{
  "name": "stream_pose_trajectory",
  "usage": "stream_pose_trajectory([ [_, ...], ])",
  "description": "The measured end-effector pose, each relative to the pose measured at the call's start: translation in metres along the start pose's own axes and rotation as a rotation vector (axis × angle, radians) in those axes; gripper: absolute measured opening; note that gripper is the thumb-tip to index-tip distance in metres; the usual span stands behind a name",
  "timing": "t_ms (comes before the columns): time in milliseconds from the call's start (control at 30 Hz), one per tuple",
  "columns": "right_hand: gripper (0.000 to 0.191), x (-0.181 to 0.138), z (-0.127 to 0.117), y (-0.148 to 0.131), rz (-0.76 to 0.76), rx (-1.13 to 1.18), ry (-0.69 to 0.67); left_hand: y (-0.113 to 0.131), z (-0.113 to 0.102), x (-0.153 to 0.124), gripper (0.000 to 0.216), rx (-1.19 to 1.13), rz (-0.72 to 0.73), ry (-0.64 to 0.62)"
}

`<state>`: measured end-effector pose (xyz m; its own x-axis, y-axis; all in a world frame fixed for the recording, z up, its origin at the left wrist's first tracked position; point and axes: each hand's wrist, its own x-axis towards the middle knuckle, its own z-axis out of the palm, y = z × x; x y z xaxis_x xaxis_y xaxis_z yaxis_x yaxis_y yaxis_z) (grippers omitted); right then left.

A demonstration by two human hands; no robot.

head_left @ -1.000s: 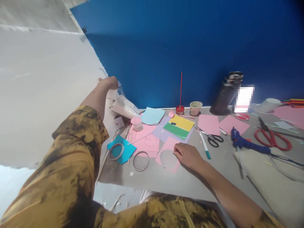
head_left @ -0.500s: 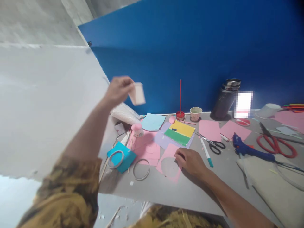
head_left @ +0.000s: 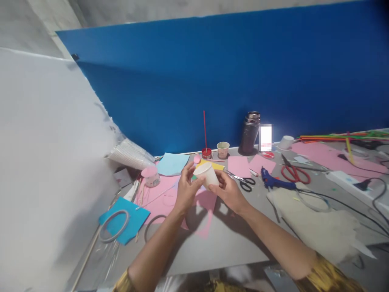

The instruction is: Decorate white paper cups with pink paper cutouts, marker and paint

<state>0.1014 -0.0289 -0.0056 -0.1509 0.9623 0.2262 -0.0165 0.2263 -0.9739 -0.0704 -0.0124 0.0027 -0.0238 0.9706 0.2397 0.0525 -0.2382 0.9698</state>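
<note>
A small white paper cup is held above the grey table between both my hands. My left hand grips its left side with curled fingers. My right hand closes on its right side. Below the cup lie pink paper sheets, one with a round hole cut out. A sleeve of stacked white cups lies at the left against the white board.
A wire ring rests on a cyan square. Black scissors, a blue glue gun, red scissors, a dark flask, a red pot with a stick and a cream cloth crowd the table.
My left hand took a white cup from the stack at the left and brought it to the middle. My right hand rose off the pink paper and closed on the cup.
</note>
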Motion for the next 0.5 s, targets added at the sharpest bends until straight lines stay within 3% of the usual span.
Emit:
stream_pose_trajectory([
  [100, 0.057, 0.007, -0.007, -0.001, -0.108, -0.102, 0.042, -0.004, 0.003, -0.002, 0.093, -0.137, -0.031, -0.120],
  [200, 0.060, 0.010, -0.005, 0.005, -0.216, -0.217, 0.086, -0.003, 0.008, -0.006, 0.094, -0.216, -0.012, -0.207],
  [367, 0.061, -0.007, 0.006, 0.010, -0.274, -0.731, 0.011, -0.011, 0.015, -0.012, 0.070, -0.104, -0.053, -0.061],
  [433, 0.051, -0.016, -0.002, 0.008, -0.253, -0.885, -0.077, -0.017, 0.014, -0.010, 0.058, -0.180, -0.166, -0.023],
  [500, 0.024, -0.020, -0.022, 0.006, -0.180, -1.036, -0.103, -0.021, 0.011, -0.007, 0.050, -0.342, -0.306, -0.035],
])
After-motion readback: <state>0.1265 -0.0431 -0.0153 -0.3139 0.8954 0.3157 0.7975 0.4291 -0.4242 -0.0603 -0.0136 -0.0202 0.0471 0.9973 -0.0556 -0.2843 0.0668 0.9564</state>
